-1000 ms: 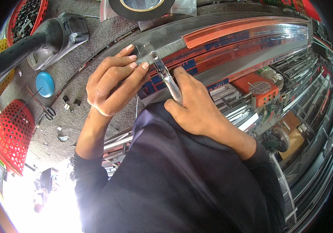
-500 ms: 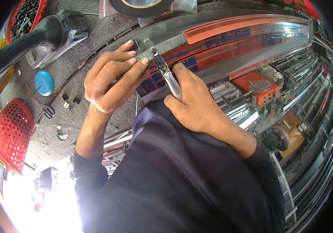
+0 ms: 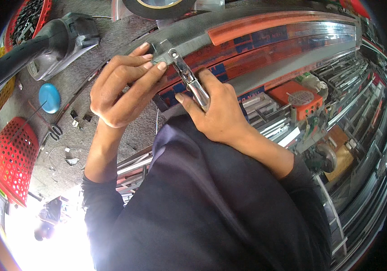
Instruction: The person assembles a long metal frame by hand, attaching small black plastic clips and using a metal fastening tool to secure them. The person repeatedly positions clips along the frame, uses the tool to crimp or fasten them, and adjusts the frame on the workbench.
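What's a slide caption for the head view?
Left hand at grey mesh, right hand gripping a metal tool, red perforated basket at left.

Harsh white light (image 3: 65,255) glares low on the left, washing out the edge of the bench (image 3: 83,142), its top grey and carpet-like. Over on the right I see metal bars (image 3: 367,180) lying crowded lengthwise.

Left of the left hand (image 3: 120,90), there's room above the scraps (image 3: 75,123) toward the scissors (image 3: 55,132); rightward, a metal tool (image 3: 185,74) blocks.
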A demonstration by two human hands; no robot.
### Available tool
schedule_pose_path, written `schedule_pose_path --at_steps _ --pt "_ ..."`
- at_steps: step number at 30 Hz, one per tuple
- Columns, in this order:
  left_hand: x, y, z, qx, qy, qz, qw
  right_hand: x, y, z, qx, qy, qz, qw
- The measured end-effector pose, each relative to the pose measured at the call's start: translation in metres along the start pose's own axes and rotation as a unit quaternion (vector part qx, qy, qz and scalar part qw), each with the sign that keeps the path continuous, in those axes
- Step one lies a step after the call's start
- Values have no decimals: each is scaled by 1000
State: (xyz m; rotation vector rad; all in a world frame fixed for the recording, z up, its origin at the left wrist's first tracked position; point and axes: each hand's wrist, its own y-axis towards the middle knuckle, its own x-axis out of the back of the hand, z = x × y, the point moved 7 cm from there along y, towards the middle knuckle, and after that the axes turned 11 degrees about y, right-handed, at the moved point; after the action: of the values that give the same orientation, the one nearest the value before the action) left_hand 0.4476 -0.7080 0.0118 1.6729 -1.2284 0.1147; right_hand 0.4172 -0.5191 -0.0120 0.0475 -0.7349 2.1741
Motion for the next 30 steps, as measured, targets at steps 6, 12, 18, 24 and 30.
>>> schedule_pose_path --at_steps 6,12,18,24,30 --pt "1 1 0 -23 13 6 1000 -4 -2 4 -16 55 37 998" --pt "-2 1 2 -43 28 20 999 -14 -16 1 -244 441 204 840" --pt "-3 3 14 -27 28 14 999 64 -16 6 -161 -87 173 968" --pt "-13 -1 47 101 86 116 984 152 -78 31 -27 231 55 971" --pt "1 -3 10 84 201 14 976 292 -197 51 360 109 -361 853"
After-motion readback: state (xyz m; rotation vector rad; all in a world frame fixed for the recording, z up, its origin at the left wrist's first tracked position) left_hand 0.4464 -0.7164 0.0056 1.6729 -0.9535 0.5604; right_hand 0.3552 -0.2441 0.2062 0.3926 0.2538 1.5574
